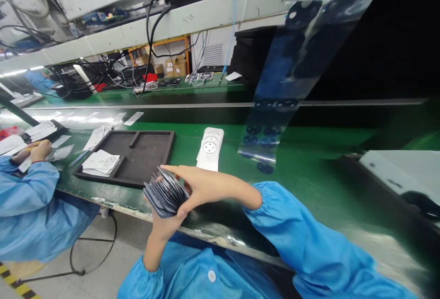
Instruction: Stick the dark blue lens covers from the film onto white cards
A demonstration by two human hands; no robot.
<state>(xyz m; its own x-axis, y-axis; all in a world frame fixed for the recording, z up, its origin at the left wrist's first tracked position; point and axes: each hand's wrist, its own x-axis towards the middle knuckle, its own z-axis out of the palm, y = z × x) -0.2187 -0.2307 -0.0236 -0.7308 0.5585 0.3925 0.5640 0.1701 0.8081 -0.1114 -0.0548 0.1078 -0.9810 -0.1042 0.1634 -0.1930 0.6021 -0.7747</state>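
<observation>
A thick stack of thin dark grey plates [165,194] is held over the table's front edge, its upper edges fanned slightly apart. My left hand [164,223] grips the stack from below, with most of its fingers hidden behind it. Across the top and right side, my right hand [195,187] curves with thumb and fingers closed around the same stack. Behind my hands a pile of white cards [209,149] with round socket-like prints lies on the green table. To the left sits a black tray [151,152], with more white cards [101,162] at its front left corner.
A clear plastic strip with dark round shapes [285,74] hangs down to the table at right. Further right stands a pale box-like object [405,175]. A co-worker in a blue sleeve [30,193] handles white cards at left. Cables [150,33] hang from the shelf.
</observation>
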